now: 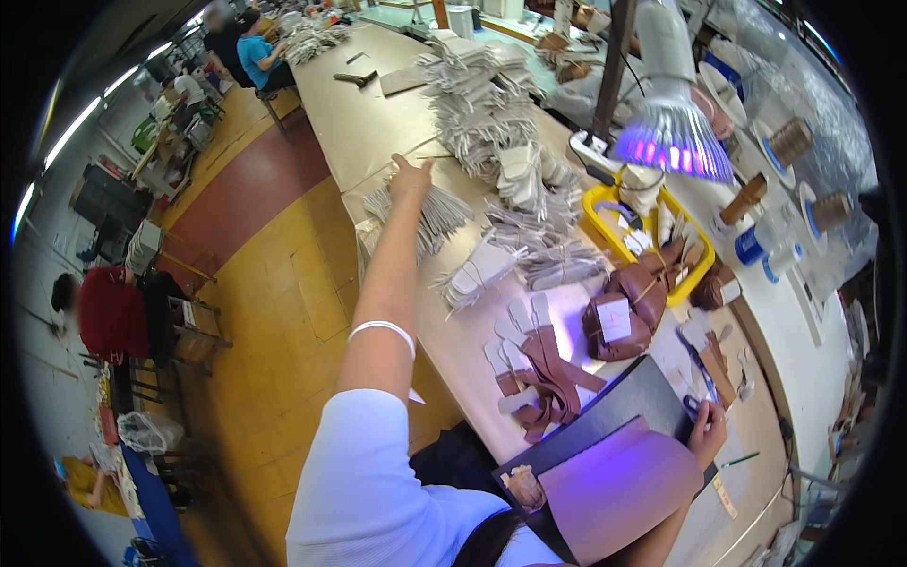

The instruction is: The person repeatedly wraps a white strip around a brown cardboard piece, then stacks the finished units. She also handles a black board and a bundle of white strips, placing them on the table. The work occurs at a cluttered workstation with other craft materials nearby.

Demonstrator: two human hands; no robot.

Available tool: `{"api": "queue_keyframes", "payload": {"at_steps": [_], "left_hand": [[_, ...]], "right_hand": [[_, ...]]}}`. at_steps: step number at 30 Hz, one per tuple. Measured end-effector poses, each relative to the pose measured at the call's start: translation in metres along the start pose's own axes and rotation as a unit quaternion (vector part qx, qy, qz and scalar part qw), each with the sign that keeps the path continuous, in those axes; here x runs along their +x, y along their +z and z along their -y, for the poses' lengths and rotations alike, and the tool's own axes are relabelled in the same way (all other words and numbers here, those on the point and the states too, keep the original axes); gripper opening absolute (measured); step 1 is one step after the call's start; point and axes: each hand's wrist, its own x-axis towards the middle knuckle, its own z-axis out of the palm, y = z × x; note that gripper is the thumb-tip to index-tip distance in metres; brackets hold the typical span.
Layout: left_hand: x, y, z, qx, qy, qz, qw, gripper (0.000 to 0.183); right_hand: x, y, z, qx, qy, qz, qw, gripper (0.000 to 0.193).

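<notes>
My left hand is stretched far across the bench, thumb and fingers apart, at the far end of a fanned bundle of pale grey cut pieces. Close by, a tall stack of similar tied bundles rises. My right hand is closed on a dark, looped handle that looks like scissors; its blades cannot be made out. Beside that hand, a brown leather-like sheet lies over a dark board. Brown straps with pale ends lie left of the board.
A bright lamp hangs over the right side. Beneath it stand a yellow basket and rolled brown pieces. Thread spools line the right. A hammer-like tool lies on the far bench. Other people sit at distant tables.
</notes>
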Motion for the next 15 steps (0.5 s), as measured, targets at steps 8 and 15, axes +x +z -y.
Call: {"api": "queue_keyframes", "payload": {"at_steps": [8,15], "left_hand": [[-0.010,-0.013,0.010,-0.145,-0.037,0.012,0.989,0.106],[-0.049,-0.095,0.008,-0.675,0.109,0.107,0.722,0.073]], "right_hand": [[0.002,-0.001,-0.008,0.041,0.010,-0.014,0.999,0.017],[0.006,-0.004,-0.018,0.194,0.076,-0.059,0.976,0.023]]}}
